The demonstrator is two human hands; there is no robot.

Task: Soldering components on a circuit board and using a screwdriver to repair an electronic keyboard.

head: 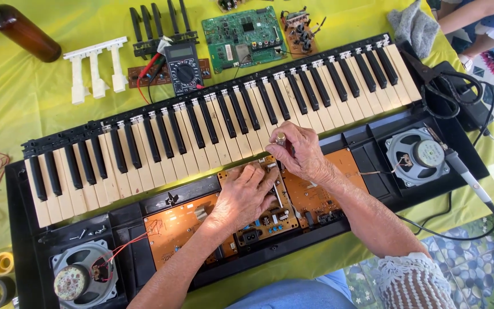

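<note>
Nearest the camera, the left hand [246, 191] lay palm down, fingers spread and lightly curled, pressing on the orange-brown circuit board [315, 191] in the open black plastic keyboard case [24, 240]; it gripped nothing, only steadied the board. Just beyond and to its right, the right hand [301, 153] was closed around the handle of a slim screwdriver with a pale rounded cap [281, 137], thumb and fingers wrapped about it.

The screwdriver stood close to upright, its cap towards the keys and its thin metal shaft running down and slightly towards the person, the tip meeting the board right beside the left hand's fingertips. So the tool's long axis pointed nearly straight into the board, and the working spot lay between the two hands, the left touching or almost touching it. Whether the tip sat in a screw head could not be told, as the fingers hid it.

To either side sat a round grey loudspeaker at the left [81, 277] and a round grey loudspeaker at the right [417, 155], both in the case's end bays. Farther off ran the long row of cream and black piano keys [212, 129], tilted upward to the right. Beyond that, on the yellow-green cloth [18, 97], lay a dark handheld multimeter [184, 70], a green circuit board [244, 37], a white strip of loose keys [95, 71] and a brown glass bottle [21, 31].
</note>
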